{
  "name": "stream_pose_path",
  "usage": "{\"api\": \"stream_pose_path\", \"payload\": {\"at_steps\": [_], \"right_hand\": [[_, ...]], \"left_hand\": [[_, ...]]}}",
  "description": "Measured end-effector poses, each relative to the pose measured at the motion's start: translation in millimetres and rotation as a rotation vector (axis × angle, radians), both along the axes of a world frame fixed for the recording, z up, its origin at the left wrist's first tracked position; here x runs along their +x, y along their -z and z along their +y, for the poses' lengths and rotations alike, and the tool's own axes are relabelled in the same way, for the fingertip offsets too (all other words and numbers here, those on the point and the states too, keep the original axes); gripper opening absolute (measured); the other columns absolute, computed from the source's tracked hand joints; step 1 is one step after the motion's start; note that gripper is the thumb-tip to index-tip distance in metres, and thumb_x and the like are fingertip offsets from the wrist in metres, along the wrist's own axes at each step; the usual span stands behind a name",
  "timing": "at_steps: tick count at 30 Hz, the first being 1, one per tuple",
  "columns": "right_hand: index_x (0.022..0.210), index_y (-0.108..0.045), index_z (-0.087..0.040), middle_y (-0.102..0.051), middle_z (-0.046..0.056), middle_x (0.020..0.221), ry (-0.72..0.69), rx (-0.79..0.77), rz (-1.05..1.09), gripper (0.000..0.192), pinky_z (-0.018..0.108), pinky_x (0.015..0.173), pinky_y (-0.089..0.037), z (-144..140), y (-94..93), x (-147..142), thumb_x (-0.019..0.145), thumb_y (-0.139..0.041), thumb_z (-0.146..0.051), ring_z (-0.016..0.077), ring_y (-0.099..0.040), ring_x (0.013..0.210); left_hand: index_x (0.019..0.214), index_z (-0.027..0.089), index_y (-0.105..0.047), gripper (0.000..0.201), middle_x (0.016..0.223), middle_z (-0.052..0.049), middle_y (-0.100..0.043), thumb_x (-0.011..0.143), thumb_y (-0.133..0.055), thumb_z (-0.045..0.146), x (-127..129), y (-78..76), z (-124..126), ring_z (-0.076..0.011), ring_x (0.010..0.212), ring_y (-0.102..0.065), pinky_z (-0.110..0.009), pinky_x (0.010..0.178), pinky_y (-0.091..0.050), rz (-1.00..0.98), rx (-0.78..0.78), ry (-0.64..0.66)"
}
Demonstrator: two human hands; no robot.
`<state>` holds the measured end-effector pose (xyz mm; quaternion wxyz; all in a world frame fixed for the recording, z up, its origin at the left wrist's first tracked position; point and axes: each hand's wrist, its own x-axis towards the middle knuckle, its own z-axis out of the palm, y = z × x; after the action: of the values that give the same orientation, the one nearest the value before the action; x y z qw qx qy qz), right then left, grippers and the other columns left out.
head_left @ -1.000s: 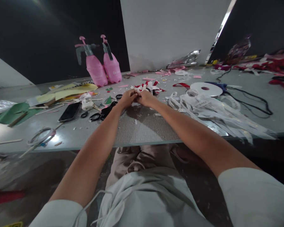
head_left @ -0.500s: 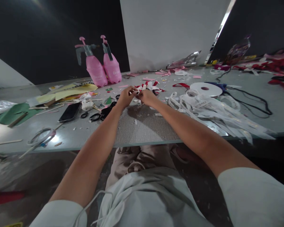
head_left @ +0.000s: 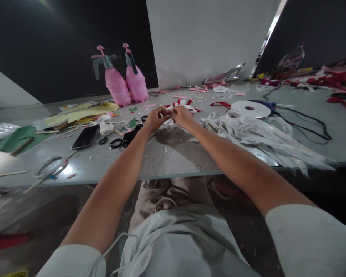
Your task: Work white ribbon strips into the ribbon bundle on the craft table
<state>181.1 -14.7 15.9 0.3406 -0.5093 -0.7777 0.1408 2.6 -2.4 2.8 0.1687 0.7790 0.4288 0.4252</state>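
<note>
Over the worktop, my left hand [head_left: 156, 118] and my right hand [head_left: 182, 116] meet with fingertips pinched together. What lies between the fingers is too small and covered to make out. Just behind and under them is a bunch of red and white ribbon strips [head_left: 187, 103], partly hidden by my hands. Left of my left hand lie several black rings [head_left: 116, 143] and a small green piece [head_left: 132, 123]. To the right of my right forearm, a heap of white printed ribbon [head_left: 248, 129] spreads toward the table edge, against a white spool [head_left: 250, 109].
Two pink spray bottles [head_left: 137, 84] stand at the back. A black phone [head_left: 85, 137], yellow paper [head_left: 89, 111] and green sheet [head_left: 17, 138] lie left. A blue tool [head_left: 263, 104] with a black cord [head_left: 314, 121] lies right. The table's front edge [head_left: 178, 176] is close to my lap.
My fingertips have shifted slightly, and the right fingers now point up more against the left ones. A small dark spot between the fingers no longer shows. The things around have stayed put.
</note>
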Motion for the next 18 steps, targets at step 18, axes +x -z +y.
{"api": "stream_pose_path", "payload": {"at_steps": [18], "right_hand": [[0.084, -0.074, -0.011, -0.071, 0.010, 0.077, -0.003, 0.000, -0.125, 0.037, 0.027, 0.072, -0.036, -10, -7.2, -1, 0.106, -0.049, -0.024, 0.0167, -0.059, 0.073]], "left_hand": [[0.094, 0.018, -0.078, 0.023, 0.084, -0.006, -0.075, 0.084, -0.069, 0.036, -6, -3.8, -3, -0.0145, 0.067, -0.057, -0.027, 0.069, -0.046, 0.229, 0.047, -0.125]]}}
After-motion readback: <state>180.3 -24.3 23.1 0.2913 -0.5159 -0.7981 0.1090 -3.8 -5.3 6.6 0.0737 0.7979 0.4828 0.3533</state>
